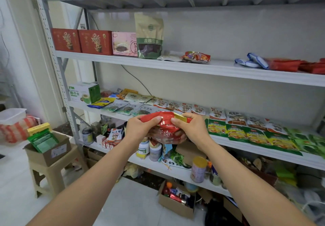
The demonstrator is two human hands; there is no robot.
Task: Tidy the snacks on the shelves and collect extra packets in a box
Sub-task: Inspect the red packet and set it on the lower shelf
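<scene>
The red foil packet point(166, 120) is held up in the air just in front of the middle shelf's point(219, 140) front edge, crumpled along its top. The left hand point(140, 129) and right hand point(193, 129) each pinch that top seam, thumbs over it and fingers curled behind. It looks light, soft and crinkly, with a glossy skin likely to slip. The sealed seam or the side edges are probably the safest hold, as squeezing the belly may crush what is inside. Behind it, flat packets point(246, 134) lie in rows along the shelf. Well to the left, an open cardboard box point(47, 153) sits on a stool point(52, 176).
</scene>
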